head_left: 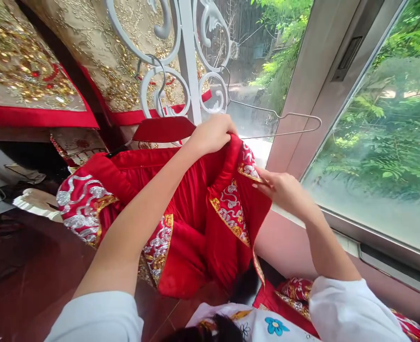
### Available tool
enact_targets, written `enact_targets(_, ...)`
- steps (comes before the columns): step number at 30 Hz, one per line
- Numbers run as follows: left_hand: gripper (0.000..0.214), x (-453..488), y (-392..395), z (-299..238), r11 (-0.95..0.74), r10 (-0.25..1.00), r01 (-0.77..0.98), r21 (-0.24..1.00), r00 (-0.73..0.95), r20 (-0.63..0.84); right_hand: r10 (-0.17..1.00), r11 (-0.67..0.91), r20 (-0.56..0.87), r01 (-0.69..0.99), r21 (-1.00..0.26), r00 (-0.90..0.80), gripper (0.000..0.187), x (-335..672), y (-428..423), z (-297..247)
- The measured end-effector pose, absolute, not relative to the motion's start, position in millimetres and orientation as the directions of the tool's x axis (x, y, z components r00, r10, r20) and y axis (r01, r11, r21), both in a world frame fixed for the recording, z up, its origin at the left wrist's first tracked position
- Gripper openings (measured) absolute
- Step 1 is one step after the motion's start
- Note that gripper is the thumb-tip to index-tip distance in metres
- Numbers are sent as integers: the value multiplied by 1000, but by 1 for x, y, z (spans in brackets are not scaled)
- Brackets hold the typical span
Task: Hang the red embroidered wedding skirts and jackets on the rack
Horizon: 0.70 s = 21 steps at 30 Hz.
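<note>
A red garment [190, 266] with silver and gold embroidered panels hangs in front of me. It hangs at a dark red hanger [163, 129] whose metal hook loops through a white scrolled rack. My left hand [215, 133] reaches across and closes over the garment's upper right edge; its fingertips are partly hidden behind the cloth. Lower and further right, my right hand [283, 187] pinches the border of an embroidered panel [248, 166] between thumb and fingers. Folds hide most of the garment's inside.
The white metal rack [189, 61] stands upright ahead, with a bare wire hanger [284, 116] on its right. Gold-beaded cloth [28, 61] hangs at the left. A window [380, 142] with a sill fills the right. More red embroidered cloth [297, 289] lies below my right arm.
</note>
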<state>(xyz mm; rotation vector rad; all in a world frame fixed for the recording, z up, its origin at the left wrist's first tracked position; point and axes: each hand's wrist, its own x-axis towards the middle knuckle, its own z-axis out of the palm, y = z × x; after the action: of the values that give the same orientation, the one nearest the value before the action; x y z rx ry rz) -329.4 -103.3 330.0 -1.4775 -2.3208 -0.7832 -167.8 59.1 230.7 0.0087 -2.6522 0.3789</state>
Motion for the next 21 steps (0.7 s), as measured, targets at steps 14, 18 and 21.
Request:
enact_targets(14,39,-319,-86,348,132,678,837,532,-468,567,250,36,396,-400,-916,-883,77,-234,95,192)
enact_targets(18,36,-323,-86,346,116,676,837,534,-461,575,335,213,623,-587,-781,-707,67,-221,95,184)
enact_targets(21,33,-325,-86,344,114,654,823,556,-484,582,374,481,700,-518,-707,-608,70,-219,86,187)
